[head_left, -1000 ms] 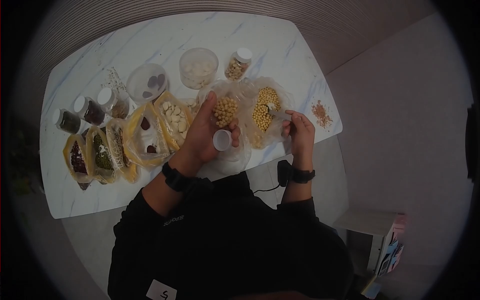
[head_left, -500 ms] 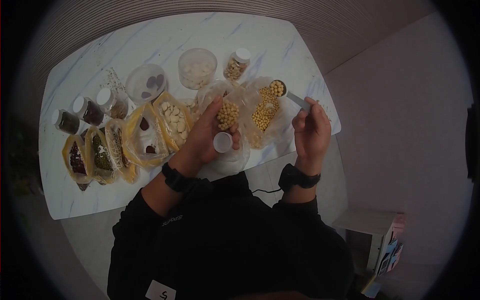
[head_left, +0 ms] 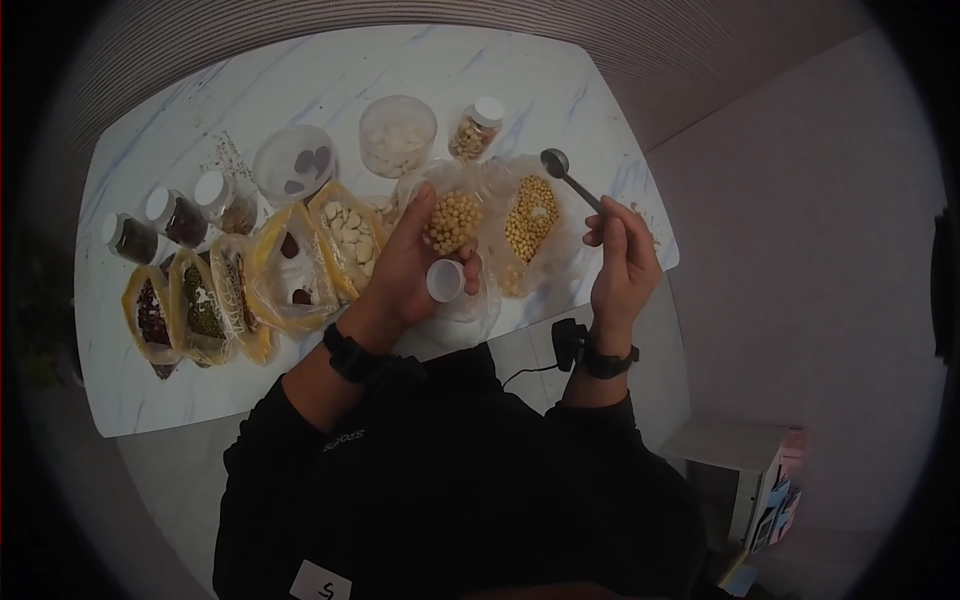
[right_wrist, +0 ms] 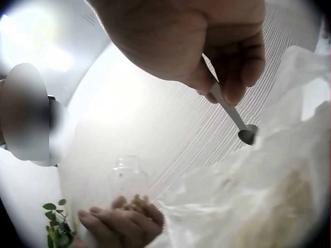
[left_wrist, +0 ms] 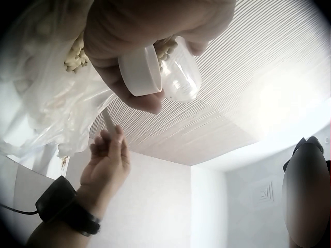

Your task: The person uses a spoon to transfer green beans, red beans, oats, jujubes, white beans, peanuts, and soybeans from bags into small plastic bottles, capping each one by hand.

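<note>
My left hand [head_left: 400,265] grips a clear plastic jar [left_wrist: 182,77] of pale yellow beans [head_left: 453,222] and also holds its white lid [head_left: 445,281] against the fingers. Between right thumb and fingers my right hand [head_left: 625,265] pinches the handle of a small metal measuring spoon [head_left: 554,162]. The spoon's bowl shows bare grey metal, raised beyond the far right edge of an open plastic bag [head_left: 570,200] of yellow beans [head_left: 530,220]. In the right wrist view the spoon [right_wrist: 247,135] slants down from the fingertips, close to the crumpled bag.
A capped jar [head_left: 476,128] and a clear tub [head_left: 397,135] stand behind the bags. Leftward are another tub [head_left: 294,165], several lidded jars [head_left: 180,220] and a row of yellow-edged bags [head_left: 292,270] with beans and other dry goods. Crumbs [head_left: 228,160] lie on the marbled table [head_left: 330,85].
The right hand lifted the spoon out of the bean bag, up and to the right. It carried beans half a second ago; now its bowl looks bare. The left hand stays nearly still.
</note>
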Available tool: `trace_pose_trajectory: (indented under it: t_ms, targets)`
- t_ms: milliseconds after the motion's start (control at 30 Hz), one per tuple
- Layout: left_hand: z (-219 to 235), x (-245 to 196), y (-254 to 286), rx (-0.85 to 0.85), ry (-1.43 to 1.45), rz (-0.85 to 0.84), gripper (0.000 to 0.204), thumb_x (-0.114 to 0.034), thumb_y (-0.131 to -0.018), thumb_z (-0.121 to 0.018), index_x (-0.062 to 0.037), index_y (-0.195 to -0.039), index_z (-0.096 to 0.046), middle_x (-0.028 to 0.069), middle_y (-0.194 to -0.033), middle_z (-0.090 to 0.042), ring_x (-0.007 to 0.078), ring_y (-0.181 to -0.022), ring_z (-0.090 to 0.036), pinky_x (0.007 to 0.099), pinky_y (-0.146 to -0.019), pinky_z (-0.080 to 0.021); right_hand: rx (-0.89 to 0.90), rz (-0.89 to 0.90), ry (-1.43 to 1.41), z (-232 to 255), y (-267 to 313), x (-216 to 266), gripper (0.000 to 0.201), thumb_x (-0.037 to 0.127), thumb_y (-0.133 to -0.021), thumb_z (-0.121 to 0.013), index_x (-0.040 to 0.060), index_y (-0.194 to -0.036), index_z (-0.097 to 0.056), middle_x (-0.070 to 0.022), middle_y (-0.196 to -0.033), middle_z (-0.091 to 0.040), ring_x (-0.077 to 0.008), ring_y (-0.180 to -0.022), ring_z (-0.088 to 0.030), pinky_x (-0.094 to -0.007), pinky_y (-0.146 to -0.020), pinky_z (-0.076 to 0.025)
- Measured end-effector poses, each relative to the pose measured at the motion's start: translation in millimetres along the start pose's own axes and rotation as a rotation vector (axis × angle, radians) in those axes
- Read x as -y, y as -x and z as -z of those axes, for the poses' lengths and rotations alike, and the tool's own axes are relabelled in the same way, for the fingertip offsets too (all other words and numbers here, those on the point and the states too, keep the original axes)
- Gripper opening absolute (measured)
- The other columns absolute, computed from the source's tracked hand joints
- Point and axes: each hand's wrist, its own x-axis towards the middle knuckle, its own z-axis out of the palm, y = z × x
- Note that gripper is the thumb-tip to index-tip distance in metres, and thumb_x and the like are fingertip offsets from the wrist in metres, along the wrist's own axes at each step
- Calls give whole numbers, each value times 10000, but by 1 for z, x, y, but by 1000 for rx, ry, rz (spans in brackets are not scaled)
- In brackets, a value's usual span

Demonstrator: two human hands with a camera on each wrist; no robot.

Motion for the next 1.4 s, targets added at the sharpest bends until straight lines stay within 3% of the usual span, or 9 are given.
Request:
trace_pose_trajectory:
  t_ms: [100,333,400,500,700,867,1133,1367,1400]
  targets:
    - [1,0,-1,3,13,-2,484,-572,-960,-432,-113,-1087,-517,78,-712,-556,241,-611,-607,369,-555,-520,50,-176,256,10,-7,-32,208,135,-973,-562,10,-1093,-677,-66,-843,-641,-120,-727,-613,-246,-665,-500]
    - [1,1,-1,-13,8,-8,490,-570,-959,-437,-104,-1088,-514,84,-717,-565,242,-607,-614,375,-551,-529,138,-175,407,19,6,-75,214,164,-976,-563,30,-1087,-686,-50,-823,-656,-125,-710,-615,-251,-664,-493]
    - [3,1,-2,-16,7,-7,493,-571,-959,-438,-101,-1091,-514,84,-717,-565,241,-607,-614,373,-552,-530,124,-404,177,20,8,-76,217,163,-981,-552,30,-1090,-684,-51,-802,-665,-111,-680,-596,-241,-644,-479]
    - [2,1,-2,-17,8,-8,498,-572,-959,-437,-99,-1091,-516,85,-718,-566,239,-607,-613,370,-552,-533,130,-556,-17,21,5,-71,236,187,-984,-547,26,-1093,-680,-50,-765,-663,-90,-631,-563,-228,-604,-453]
    - [1,1,-1,-32,9,-6,501,-577,-956,-439,-99,-1081,-523,82,-718,-565,235,-609,-611,368,-552,-532,55,-677,-361,33,7,-91,284,199,-985,-526,-28,-1111,-640,-76,-754,-667,-96,-577,-549,-230,-557,-431]
    - [1,1,-1,-36,5,1,495,-576,-954,-445,-103,-1073,-528,80,-718,-564,233,-608,-611,371,-549,-528,22,-655,-589,44,3,-89,289,179,-984,-515,-50,-1136,-607,-92,-758,-669,-111,-575,-559,-243,-562,-444]
    - [4,2,-2,-60,-30,37,445,-538,-961,-462,-107,-1043,-531,74,-710,-558,239,-600,-611,387,-556,-523,-31,-485,-833,21,-12,-24,296,170,-995,-500,-65,-1153,-586,-115,-789,-673,-139,-621,-586,-253,-597,-470]
    - [2,3,-1,-43,-38,16,445,-536,-964,-457,-107,-1055,-532,74,-706,-557,240,-604,-616,387,-556,-523,116,-322,-449,-6,5,15,297,189,-1010,-497,-41,-1168,-600,-102,-847,-674,-122,-696,-585,-237,-671,-480]
    - [1,2,0,-42,-34,5,453,-541,-965,-450,-106,-1063,-529,75,-709,-557,241,-603,-614,385,-556,-523,142,-212,-327,-9,8,18,276,167,-1005,-506,-33,-1162,-611,-99,-868,-668,-126,-718,-593,-241,-685,-488]
